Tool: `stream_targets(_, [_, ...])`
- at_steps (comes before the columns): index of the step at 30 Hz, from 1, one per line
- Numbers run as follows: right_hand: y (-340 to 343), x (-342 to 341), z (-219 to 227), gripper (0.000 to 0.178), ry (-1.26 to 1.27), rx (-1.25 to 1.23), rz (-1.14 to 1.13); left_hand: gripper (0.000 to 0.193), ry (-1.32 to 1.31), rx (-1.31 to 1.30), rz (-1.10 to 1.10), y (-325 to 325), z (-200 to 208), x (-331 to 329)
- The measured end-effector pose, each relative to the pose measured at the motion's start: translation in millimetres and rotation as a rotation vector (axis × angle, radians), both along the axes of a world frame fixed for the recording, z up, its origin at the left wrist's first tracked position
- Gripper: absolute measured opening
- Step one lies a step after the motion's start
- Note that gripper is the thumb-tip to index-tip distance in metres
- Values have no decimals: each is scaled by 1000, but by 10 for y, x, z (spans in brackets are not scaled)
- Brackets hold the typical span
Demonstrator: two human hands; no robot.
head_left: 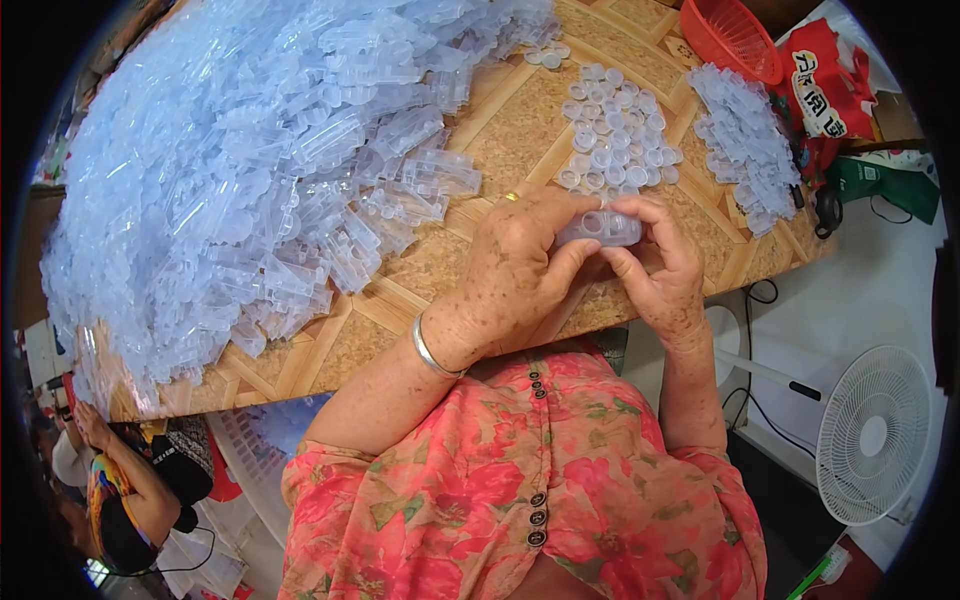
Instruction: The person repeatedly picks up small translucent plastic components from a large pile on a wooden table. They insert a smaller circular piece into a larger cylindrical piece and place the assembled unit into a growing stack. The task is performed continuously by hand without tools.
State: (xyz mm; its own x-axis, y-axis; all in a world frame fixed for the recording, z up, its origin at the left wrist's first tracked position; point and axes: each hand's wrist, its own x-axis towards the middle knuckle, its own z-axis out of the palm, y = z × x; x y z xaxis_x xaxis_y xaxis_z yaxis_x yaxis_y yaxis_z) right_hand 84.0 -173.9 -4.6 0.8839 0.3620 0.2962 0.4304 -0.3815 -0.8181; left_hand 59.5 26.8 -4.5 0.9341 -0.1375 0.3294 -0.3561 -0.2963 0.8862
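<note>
Between my two hands, just over the table's near edge, is a small clear plastic case point(606, 228) with a round opening in its face. My left hand point(525, 245) pinches its left end between thumb and fingers. At the other end my right hand point(660, 260) grips it the same way, thumb below and fingertips along the top. Right beyond my fingertips lies a spread of small clear round caps point(615, 125). A huge heap of clear plastic cases point(270, 150) covers the left side of the table.
A smaller pile of clear plastic pieces point(743, 140) lies at the right, near a red basket point(735, 40) and a red bag point(820, 80). Black scissors handles point(828, 210) rest at the table's right edge. A white fan point(873, 435) stands at lower right. Another person's arm point(140, 480) shows at far left.
</note>
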Motion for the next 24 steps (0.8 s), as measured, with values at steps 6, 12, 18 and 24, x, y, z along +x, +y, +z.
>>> stream_targets(6, [22,-22,-21,37,-164,-178,-24,29,-52,168,-23,3,-48,34])
stream_targets(12, [13,-38,-92,33,-215,-198,-38,31,-119,235,-7,0,-19,61])
stream_targets(18, [-235,95,63,30,-68,-102,-246,35,-107,213,-25,-31,-36,54])
stream_targets(24, [-435,455,-97,27,-317,-522,-402,37,-104,213,-33,-50,-24,59])
